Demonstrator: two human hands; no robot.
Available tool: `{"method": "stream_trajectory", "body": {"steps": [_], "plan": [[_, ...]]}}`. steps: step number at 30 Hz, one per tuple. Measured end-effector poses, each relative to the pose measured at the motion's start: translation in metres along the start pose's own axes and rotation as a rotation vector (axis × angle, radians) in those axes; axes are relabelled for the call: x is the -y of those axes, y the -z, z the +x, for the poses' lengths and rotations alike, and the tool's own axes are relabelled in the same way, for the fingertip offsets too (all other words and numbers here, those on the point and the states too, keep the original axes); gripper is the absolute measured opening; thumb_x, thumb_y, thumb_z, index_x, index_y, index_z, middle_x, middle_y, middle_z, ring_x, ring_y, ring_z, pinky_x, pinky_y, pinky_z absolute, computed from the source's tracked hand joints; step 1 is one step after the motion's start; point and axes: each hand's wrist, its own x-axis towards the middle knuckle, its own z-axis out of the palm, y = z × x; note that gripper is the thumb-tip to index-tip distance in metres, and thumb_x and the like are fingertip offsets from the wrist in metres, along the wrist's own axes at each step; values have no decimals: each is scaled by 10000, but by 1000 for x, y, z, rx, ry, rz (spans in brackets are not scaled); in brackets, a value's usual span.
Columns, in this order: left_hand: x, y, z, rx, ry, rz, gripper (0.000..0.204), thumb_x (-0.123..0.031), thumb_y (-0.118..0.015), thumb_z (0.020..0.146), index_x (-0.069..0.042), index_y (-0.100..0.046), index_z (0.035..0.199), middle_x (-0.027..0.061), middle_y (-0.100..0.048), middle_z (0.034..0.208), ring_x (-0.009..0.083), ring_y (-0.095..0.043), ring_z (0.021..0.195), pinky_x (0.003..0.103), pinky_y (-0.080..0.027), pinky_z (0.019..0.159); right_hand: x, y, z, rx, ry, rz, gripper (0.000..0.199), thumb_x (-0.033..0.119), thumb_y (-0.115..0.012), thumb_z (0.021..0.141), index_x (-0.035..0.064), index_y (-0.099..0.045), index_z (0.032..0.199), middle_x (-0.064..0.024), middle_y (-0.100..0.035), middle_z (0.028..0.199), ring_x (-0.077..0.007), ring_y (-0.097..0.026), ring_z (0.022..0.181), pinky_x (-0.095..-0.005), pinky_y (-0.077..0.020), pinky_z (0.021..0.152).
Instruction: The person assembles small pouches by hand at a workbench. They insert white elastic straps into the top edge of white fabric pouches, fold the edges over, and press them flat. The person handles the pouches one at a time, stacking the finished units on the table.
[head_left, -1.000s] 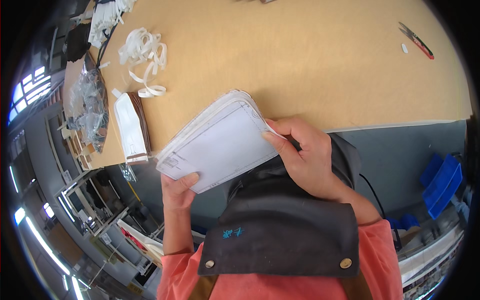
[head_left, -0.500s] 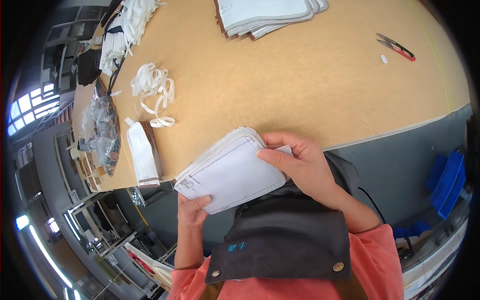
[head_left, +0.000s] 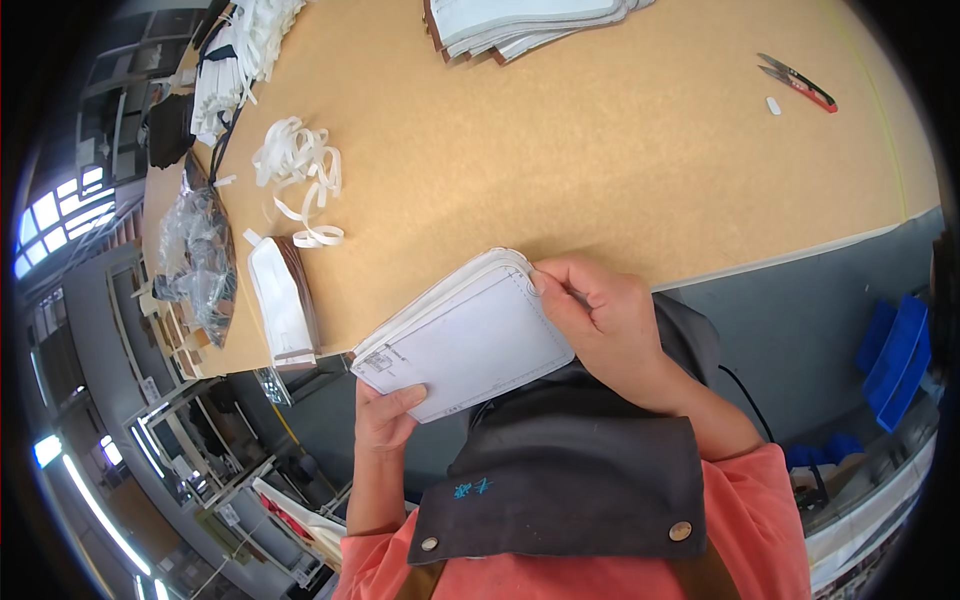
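Nearest to the camera is the dark apron [head_left: 560, 490], with a round metal snap at each lower corner, worn over a coral-coloured shirt [head_left: 755, 520]. Above it, the two hands hold a stack of white sheets [head_left: 470, 345] with printed outlines, tilted, in front of the body at the near edge of the table [head_left: 520, 170]. The left hand [head_left: 388, 415] grips the lower left corner of this stack: its thumb lies flat on the top sheet and the other fingers are mostly hidden below. The right hand [head_left: 605, 310] has a narrow grip, with thumb and forefinger closed at the upper right corner; how many sheets are between them, I cannot tell.

On the table, to the left of the stack, lies a smaller pile of narrow white pieces [head_left: 280, 300] with brown layers along its side. Just beyond it is a loose tangle of white tape [head_left: 298, 170], and to the left of these, a clear plastic bag [head_left: 197, 250]. Farther away, on the right, are thread snips [head_left: 798, 82] with a red-and-black handle, and a small white piece [head_left: 773, 105] near them. At the far side lie a fanned stack of white panels [head_left: 530, 25] with brown edges and, on the left, a bundle of white strips [head_left: 245, 65].
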Motion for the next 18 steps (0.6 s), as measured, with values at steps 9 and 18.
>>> {"method": "stream_trajectory", "body": {"steps": [9,18], "plan": [[2,-6,1,-12,-48,33,773,85,-771,668,31,-476,1381,162,-605,1308,310,-578,1228,421,-457,1052,-6,-5,3,-173,285,-232,44,45,-663,891,21,-640,918,-89,-620,686,-197,-592,525,-291,-463,482],[1,-5,2,-16,-55,22,770,70,-781,675,35,-480,1383,161,-611,1299,304,-587,1212,411,-467,1037,-4,7,5,121,-191,369,187,88,-638,976,-14,-671,1130,-14,-700,886,-35,-600,832,-240,-505,713]]}}
